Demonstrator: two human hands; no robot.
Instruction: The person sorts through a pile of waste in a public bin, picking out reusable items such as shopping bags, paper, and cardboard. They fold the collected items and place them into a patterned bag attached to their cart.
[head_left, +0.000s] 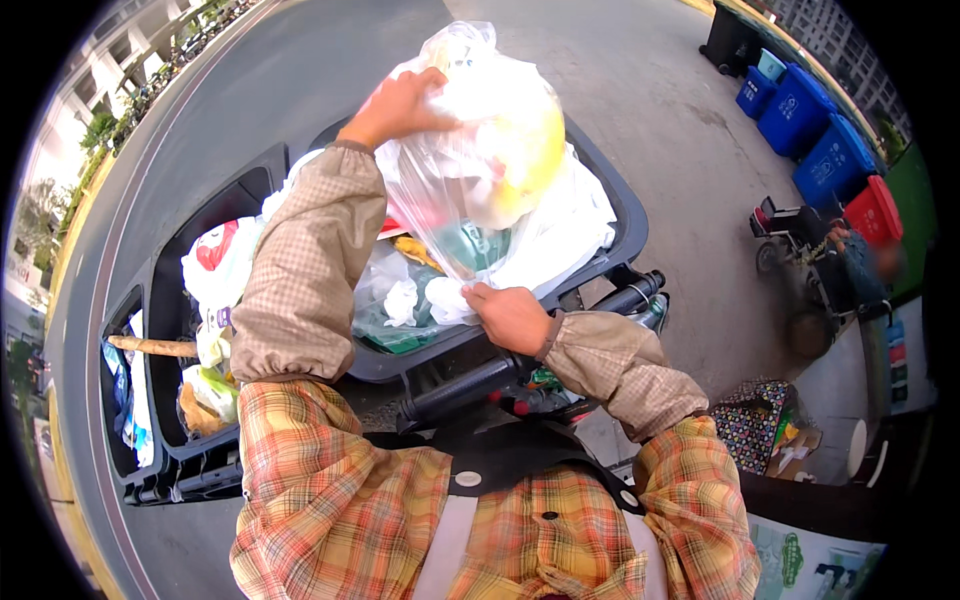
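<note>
A translucent plastic bag (pixel 450 190) with white and yellow contents is raised over a dark wheeled bin (pixel 628 225). My left hand (pixel 400 108) grips its upper left side, fingers closed on the film. Lower down, above the bin's near rim, my right hand (pixel 510 317) pinches the plastic between thumb and fingers. Inside the bin lie a white bag (pixel 575 235), a crumpled white tissue (pixel 401 302), a yellow-brown scrap (pixel 416 252) and green plastic. The bag hides the bin's far part.
On my left stands another bin (pixel 180 390), filled with bags and a wooden stick (pixel 150 346). Black bar handles (pixel 470 388) lie between me and the near bin. To the right are blue bins (pixel 795 110), a red bin (pixel 874 210), a wheeled cart (pixel 815 245) and a patterned bag (pixel 748 420).
</note>
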